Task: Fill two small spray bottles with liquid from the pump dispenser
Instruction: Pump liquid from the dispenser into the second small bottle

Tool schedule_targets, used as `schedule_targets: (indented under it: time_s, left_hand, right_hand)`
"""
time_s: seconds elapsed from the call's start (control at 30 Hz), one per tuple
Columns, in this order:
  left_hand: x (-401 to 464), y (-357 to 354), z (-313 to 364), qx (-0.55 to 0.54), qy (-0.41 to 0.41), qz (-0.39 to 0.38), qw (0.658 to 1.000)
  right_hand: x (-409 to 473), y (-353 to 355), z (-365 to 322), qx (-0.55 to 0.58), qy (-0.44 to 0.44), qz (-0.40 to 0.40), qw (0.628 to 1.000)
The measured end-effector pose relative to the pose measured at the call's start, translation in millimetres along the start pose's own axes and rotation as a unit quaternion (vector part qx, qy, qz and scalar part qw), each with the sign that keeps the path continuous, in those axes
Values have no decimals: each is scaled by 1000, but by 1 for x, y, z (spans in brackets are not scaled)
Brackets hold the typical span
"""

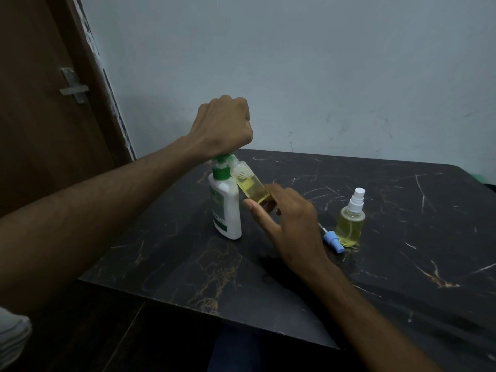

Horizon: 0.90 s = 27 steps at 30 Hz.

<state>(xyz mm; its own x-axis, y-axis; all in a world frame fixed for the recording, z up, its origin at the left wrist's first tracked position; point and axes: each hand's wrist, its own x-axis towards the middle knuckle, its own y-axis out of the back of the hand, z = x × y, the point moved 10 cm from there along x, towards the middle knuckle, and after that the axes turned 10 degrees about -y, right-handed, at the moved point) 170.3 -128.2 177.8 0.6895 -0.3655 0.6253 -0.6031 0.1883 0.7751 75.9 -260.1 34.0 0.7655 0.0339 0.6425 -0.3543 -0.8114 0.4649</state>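
Bottle (248, 185): pinched by right hand (290, 224), neck tilted toward eleven o'clock under pump (221, 159); left hand (224, 127) fisted atop.

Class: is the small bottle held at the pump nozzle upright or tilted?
Tilted: the small bottle leans, neck up against the pump nozzle, base in the right hand.

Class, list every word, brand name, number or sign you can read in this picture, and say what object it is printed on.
No text here can be read.
Pump dispenser: green printing on its white label, too blurred and too angled to read.
Tilted spray bottle, standing spray bottle, blue spray cap: no print visible.
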Motion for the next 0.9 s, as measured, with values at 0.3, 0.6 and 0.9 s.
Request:
schedule_targets:
  time_s: [0.3,0.6,0.9]
  left_hand:
    - [5,-1,-2,-1,0,-2,1000]
    - [3,5,3,10,-5,-18,1000]
    - [2,-3,-2,-1,0,-26,1000]
  right_hand:
    - [0,1,1,0,-1,3,1000]
    - [0,2,1,-2,-3,4,1000]
    - [0,-2,3,-9,-4,-5,1000]
